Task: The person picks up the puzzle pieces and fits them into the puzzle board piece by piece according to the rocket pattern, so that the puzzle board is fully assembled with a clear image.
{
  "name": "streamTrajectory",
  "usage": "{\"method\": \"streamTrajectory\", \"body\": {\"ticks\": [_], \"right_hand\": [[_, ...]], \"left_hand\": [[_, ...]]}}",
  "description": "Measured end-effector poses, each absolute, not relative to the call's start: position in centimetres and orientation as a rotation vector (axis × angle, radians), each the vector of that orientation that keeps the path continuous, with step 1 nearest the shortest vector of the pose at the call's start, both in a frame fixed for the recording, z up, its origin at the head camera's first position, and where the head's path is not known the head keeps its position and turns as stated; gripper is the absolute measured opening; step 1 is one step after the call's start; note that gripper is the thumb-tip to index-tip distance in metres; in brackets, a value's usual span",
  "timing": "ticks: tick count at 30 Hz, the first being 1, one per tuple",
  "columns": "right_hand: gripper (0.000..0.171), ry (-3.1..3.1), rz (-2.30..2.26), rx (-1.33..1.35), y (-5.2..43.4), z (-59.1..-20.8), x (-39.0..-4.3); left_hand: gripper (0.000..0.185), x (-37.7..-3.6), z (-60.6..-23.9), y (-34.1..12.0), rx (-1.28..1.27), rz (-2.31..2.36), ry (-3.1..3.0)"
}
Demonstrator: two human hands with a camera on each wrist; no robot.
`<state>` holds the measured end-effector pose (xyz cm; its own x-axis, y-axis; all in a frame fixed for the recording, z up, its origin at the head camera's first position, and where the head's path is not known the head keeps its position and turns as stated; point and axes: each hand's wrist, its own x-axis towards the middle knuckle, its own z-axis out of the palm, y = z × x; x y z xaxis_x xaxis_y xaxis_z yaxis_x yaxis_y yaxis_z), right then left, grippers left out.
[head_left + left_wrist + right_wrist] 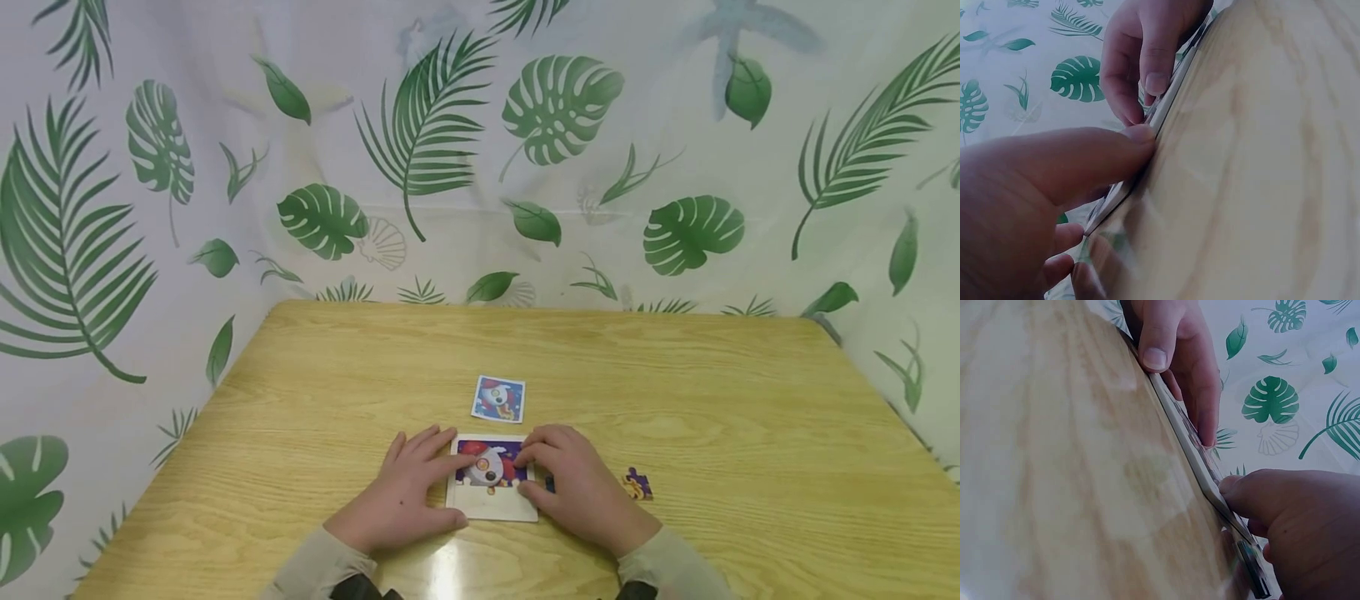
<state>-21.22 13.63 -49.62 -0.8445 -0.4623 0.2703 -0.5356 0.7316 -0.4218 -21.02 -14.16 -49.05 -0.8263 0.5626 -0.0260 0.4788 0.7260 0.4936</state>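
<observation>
Head view, lower centre: left hand [408, 492], fingers straight, spans the left edge of the puzzle board [491, 505]; right hand [579, 485], fingers bent, meets the right edge, any pinch unclear. Surface [300, 400] runs wide leftward. Right wrist view, lower right, bares a dark piece [1254, 574] mostly hidden overhead.
</observation>
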Motion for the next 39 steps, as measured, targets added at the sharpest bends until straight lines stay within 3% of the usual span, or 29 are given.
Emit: {"method": "streamTrajectory", "body": {"ticks": [22, 39], "right_hand": [[0.046, -2.83, 0.684, 0.712, 19.1, -50.0, -20.3], [0.023, -2.849, 0.736, 0.683, 19.2, -49.7, -20.2]], "left_hand": [[0.082, -21.0, -49.1, -14.4, 0.846, 0.696, 2.759], [0.081, -21.1, -49.3, -14.6, 0.886, 0.711, 2.753]]}}
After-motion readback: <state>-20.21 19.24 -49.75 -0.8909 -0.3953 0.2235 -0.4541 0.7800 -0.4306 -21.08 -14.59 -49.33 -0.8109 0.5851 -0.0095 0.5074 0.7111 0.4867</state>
